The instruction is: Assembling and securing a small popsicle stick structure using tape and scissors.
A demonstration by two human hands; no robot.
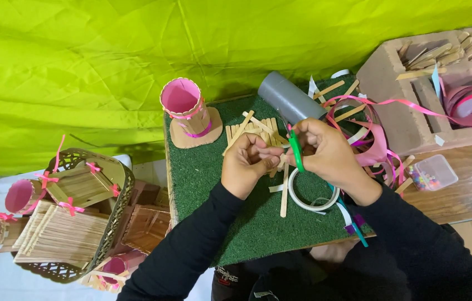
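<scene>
The right hand (325, 153) is closed around green-handled scissors (296, 150), with the fingers through the handle loop. The left hand (248, 161) is just beside it, fingers curled narrow and pinching something small between thumb and fingertips; I cannot tell exactly what it is. The 2 hands touch or almost touch above a green artificial grass mat (247, 223) that lies on the desk (470, 189).

Under the hands lies a flat panel of wooden craft sticks (258, 131) placed side by side, with 2 loose sticks crossed on top. 1 single stick (284, 195) lies upright in the view just below the hands, beside a white tape roll (303, 198). A teal ribbon (353, 223) runs from under the right wrist toward the mat edge.

Behind the hands a grey tube (289, 97) lies on its side. To its left stands a stick-covered pen holder (187, 111) with pink inside and a pink ribbon. To the right, a tangle of pink ribbon (372, 142) lies near a cardboard organiser (397, 111) that holds more sticks and ribbon rolls. A small clear box of beads (434, 173) sits on the desk near it.

Far left, a brown basket (119, 206) holds finished stick models with pink bows. A green cloth (135, 50) hangs behind everything.
</scene>
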